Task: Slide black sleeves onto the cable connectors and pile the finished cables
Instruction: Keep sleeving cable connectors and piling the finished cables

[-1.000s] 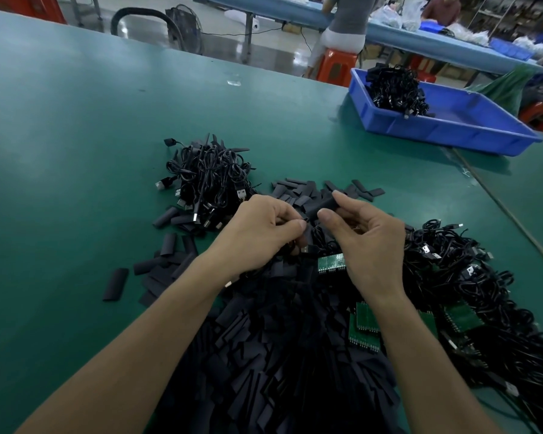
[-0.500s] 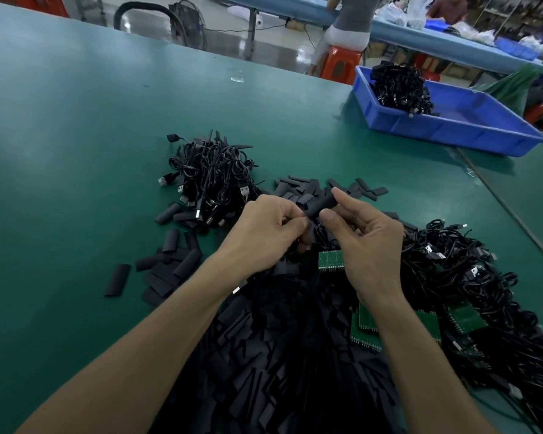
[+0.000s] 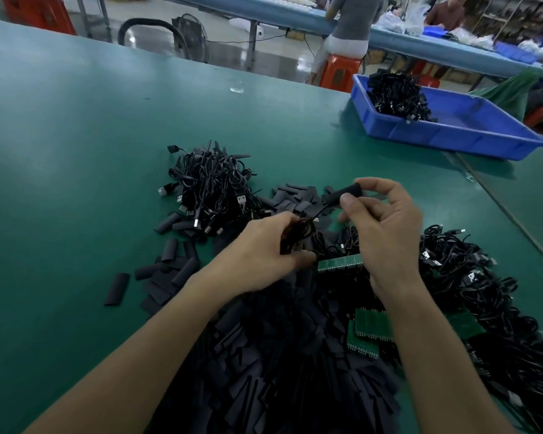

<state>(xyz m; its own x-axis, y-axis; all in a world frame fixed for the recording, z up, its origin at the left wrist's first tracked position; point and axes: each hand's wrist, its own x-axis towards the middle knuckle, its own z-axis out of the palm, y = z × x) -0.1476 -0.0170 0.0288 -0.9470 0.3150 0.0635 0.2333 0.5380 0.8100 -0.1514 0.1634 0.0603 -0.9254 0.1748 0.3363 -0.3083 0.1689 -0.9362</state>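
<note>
My right hand point(image 3: 386, 227) pinches a black sleeve point(image 3: 342, 195) between thumb and forefinger, with a thin cable running out of its lower end. That cable leads down into a coiled bundle point(image 3: 298, 233) gripped by my left hand point(image 3: 264, 255). A big heap of loose black sleeves point(image 3: 279, 355) lies under my forearms. A pile of cables with USB plugs point(image 3: 210, 189) sits to the upper left of my hands. A long tangle of black cables point(image 3: 470, 286) lies to the right.
Green circuit board strips point(image 3: 370, 327) lie among the sleeves near my right wrist. A blue tray point(image 3: 452, 136) holding black cables stands at the back right on the green table point(image 3: 76, 151). A person sits on an orange stool point(image 3: 339, 70) beyond the table's far edge.
My hands have drawn apart: the right hand lifted the sleeve up and right, the left dropped with the coiled cable. The cable now stretches between them.
</note>
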